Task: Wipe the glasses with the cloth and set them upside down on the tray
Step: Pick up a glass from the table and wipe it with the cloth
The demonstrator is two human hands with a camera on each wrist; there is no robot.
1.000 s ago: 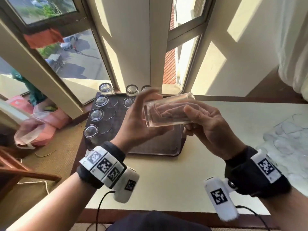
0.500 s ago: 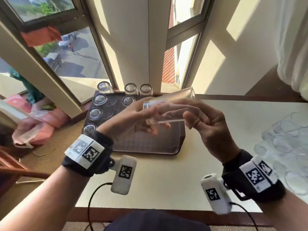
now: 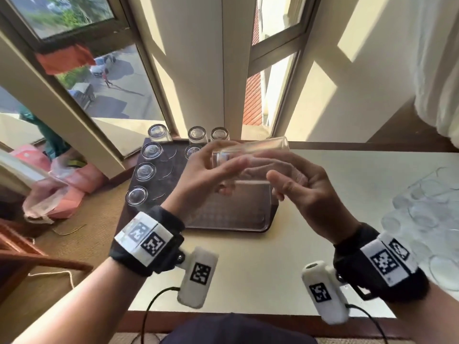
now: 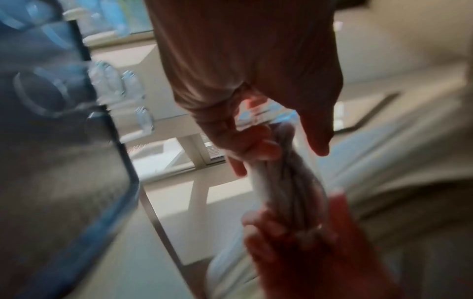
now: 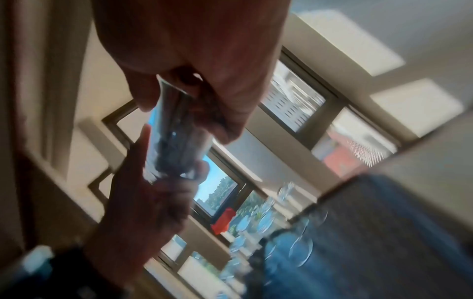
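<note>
I have a clear glass (image 3: 249, 161) lying on its side in the air above the dark tray (image 3: 231, 214), held between both hands. My left hand (image 3: 198, 181) closes its thumb and fingers round the end nearer the window side of the tray; my right hand (image 3: 305, 192) cups the other end, fingers curled behind it and thumb in front. I cannot tell whether a cloth is in the glass. On the tray, seven glasses (image 3: 144, 171) stand upside down along its left and far edges, each empty; the near part of the tray is bare. More clear glasses (image 3: 422, 214) cluster on the pale tabletop (image 3: 260, 276) to my right, well apart from the tray.
</note>
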